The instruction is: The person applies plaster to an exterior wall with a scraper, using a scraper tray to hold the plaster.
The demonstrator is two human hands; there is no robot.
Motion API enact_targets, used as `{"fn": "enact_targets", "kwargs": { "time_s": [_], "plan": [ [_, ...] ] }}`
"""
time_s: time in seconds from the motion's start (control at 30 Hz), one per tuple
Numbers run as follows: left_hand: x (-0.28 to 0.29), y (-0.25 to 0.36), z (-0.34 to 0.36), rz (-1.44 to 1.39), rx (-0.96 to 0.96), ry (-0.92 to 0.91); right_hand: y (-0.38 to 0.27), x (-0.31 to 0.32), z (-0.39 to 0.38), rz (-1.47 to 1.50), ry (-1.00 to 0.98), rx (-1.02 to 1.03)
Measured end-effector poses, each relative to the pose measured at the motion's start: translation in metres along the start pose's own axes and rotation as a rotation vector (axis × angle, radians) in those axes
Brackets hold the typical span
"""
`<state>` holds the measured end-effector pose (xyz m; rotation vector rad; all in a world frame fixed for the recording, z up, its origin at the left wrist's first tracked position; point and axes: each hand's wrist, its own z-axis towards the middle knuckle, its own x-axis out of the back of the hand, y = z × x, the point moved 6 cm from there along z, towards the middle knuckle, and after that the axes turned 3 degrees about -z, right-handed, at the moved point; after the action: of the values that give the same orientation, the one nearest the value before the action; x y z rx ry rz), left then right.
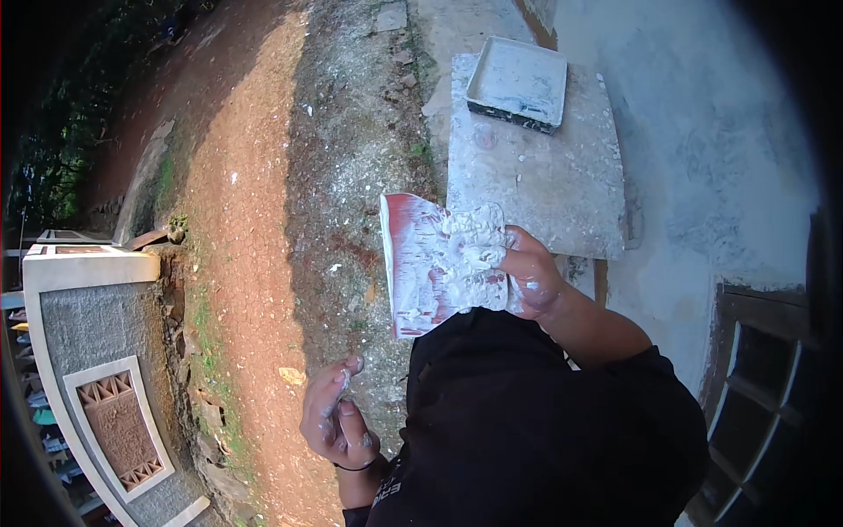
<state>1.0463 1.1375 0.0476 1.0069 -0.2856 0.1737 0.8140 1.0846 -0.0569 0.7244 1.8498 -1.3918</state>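
My right hand [536,278] grips a flat red scraper [407,263] whose face is smeared with thick, lumpy white paste, piled most heavily near my thumb. White flecks cling to that hand. My left hand [338,413] is lower and to the left, apart from the scraper, with fingers loosely bent, paste on them and nothing visible in its hold. Beyond the scraper, a paste-stained board [544,193] bears a shallow, white-coated tray [516,79] at its far end.
A pale plastered wall [685,158] with a dark framed window [755,395] runs along the right. Dirt ground [246,220] with grey gravel and debris stretches to the left, bordered by a low grey wall [92,316] with a patterned panel [118,422]. Trees stand at the upper left.
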Motion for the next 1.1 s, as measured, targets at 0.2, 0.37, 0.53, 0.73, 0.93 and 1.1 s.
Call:
{"fn": "enact_targets", "kwargs": {
  "time_s": [0.2, 0.37, 0.53, 0.73, 0.93, 1.1],
  "plan": [
    [0.038, -0.029, 0.062, -0.001, -0.154, -0.088, -0.006, -0.049, 0.070, 0.159, -0.117, 0.084],
    [0.058, -0.105, 0.121, 0.025, -0.245, -0.068, -0.002, -0.053, 0.176, 0.170, -0.210, 0.138],
    [0.034, -0.240, 0.206, -0.059, -0.303, -0.126, -0.003, 0.008, 0.300, 0.224, -0.211, 0.335],
    [0.013, -0.390, 0.309, -0.180, -0.058, -0.358, 0.006, 0.067, 0.399, 0.248, 0.136, 0.528],
    [-0.027, -0.529, 0.431, -0.315, 0.223, -0.528, -0.014, 0.098, 0.403, 0.079, 0.656, 0.809],
    [-0.078, -0.558, 0.542, -0.504, 0.059, -0.902, 0.010, 0.064, 0.422, -0.001, 1.175, 1.036]
  ]
}}
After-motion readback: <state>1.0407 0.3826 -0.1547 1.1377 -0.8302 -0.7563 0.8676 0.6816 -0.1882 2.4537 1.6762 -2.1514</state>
